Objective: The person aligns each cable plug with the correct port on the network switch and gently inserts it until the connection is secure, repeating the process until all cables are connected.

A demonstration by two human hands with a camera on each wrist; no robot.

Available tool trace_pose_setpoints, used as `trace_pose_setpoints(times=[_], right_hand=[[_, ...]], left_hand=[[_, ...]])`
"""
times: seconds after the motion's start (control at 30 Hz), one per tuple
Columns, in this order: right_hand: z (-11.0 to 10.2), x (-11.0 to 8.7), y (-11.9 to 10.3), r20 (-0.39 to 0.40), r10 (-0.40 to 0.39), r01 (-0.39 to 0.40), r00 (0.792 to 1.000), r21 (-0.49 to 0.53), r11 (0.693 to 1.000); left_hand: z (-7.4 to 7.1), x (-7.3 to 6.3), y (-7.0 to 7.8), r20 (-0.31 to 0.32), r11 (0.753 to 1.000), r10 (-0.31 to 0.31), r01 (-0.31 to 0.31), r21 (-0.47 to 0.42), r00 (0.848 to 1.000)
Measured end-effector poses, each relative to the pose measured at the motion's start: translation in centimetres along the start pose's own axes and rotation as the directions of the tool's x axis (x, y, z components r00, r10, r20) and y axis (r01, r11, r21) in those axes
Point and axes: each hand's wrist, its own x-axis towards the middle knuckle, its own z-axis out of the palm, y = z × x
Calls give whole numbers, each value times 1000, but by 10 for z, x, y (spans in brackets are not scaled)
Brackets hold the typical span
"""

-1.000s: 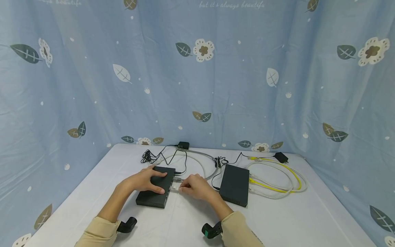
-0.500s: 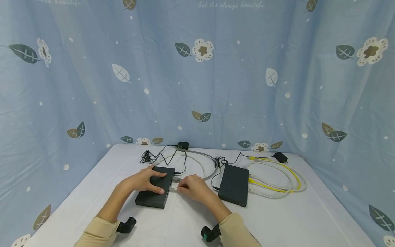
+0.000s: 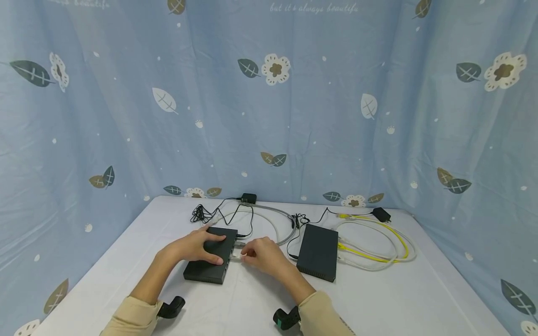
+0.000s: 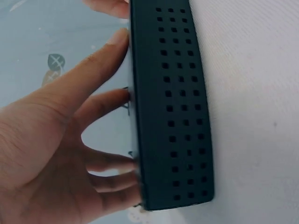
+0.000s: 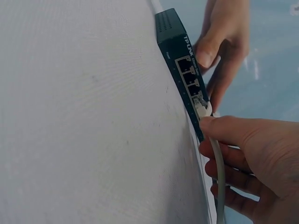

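Note:
A black TP-LINK network switch [image 3: 203, 271] lies on the left half of the white table. My left hand [image 3: 192, 246] rests on its top with spread fingers, steadying it; in the left wrist view the fingertips meet the top beside the vented side wall [image 4: 180, 107]. My right hand [image 3: 267, 255] pinches the plug [image 5: 202, 109] of a white network cable [image 5: 218, 172] between thumb and fingers. That plug sits at a port in the switch's front row, and several open ports [image 5: 188, 72] show beside it. A grey cable's plug [image 3: 240, 244] is in the same row, farther back.
A second black switch [image 3: 318, 251] lies to the right, with white and yellow cables [image 3: 399, 233] looped beside it. Two black power adapters, one at back left [image 3: 249, 198] and one at back right [image 3: 381, 214], trail thin black cords. A blue patterned curtain [image 3: 269, 121] hangs behind.
The right hand has shifted slightly left, bringing the white plug closer against the switch. The left hand holds its place on top of the switch.

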Motion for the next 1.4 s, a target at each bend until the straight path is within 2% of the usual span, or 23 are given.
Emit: trace_pose_setpoints(times=[0.23,0.43,0.57,1.0,1.3,1.4], right_hand=[[-2,-1,-1,-7,5,-5,1000,-17,1000],[0,-1,1,-21,-6,5,1000,-23,1000],[3,-1,2,-48,-41,38,998,-57,998],[8,-1,-3,-89,-93,71,992,-232,970],[5,-3,-6,-101,-76,52,992,-222,974],[6,-2,-7,-100,-69,47,993,-213,976]], left_hand=[[-5,-8,6,28,998,-47,46,40,998],[-9,-9,4,47,998,-46,44,55,998],[-9,-11,3,50,997,-60,58,41,997],[-9,-11,2,31,999,4,-6,43,1000],[-7,-12,7,24,1000,-1,0,31,1000],[-6,-12,9,25,999,-20,19,33,999]])
